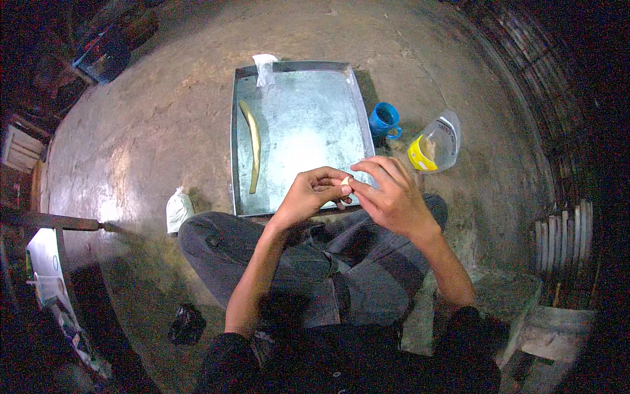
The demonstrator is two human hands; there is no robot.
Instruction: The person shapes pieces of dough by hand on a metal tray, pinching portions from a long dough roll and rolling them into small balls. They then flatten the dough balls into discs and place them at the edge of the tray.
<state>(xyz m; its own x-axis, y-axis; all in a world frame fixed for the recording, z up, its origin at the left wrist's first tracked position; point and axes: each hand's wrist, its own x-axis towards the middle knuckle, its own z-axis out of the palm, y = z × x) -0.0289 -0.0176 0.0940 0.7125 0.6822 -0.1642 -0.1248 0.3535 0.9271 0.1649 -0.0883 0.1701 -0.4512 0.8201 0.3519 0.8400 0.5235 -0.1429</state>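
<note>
Item: small pale dough piece, pinched between the fingertips of the left hand and right hand. Both grips are closed on it from opposite sides, probably to shape or roll it. Held just above the near edge of the metal tray, which lies on the floor. Beyond the grip, to its left: long dough strip on the tray. Right of the grip: blue cup, plastic bag.
</note>
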